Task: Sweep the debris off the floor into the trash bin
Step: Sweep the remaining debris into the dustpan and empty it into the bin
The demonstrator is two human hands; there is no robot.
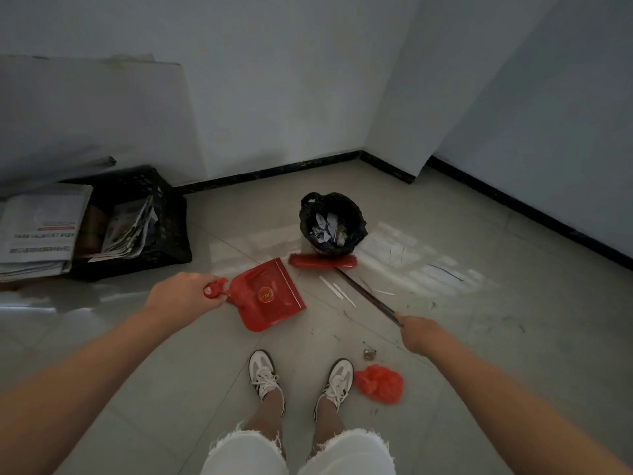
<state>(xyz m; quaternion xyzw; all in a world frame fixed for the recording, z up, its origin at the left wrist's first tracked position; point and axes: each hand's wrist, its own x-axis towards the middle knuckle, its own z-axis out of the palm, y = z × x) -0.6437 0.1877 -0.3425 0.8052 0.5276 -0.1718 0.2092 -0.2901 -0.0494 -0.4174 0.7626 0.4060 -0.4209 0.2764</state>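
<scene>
My left hand (183, 293) grips the handle of a red dustpan (265, 295), which is held low over the tiled floor with its lip facing right. My right hand (419, 332) holds the dark stick of a broom; its red head (322, 261) rests on the floor against the front of the trash bin (334, 222). The bin is small, lined with a black bag and holds scraps of paper. White paper strips (337, 291) lie between the dustpan and the broomstick. A crumpled red plastic bag (378, 383) and a small grey scrap (369, 353) lie by my right shoe.
A black crate (164, 228) with newspapers stands at the left, beside a stack of newspapers (37, 231) and a board leaning on the wall. Walls with black skirting form a corner behind the bin. My white shoes (263, 373) stand at centre bottom. Fine dirt speckles the floor on the right.
</scene>
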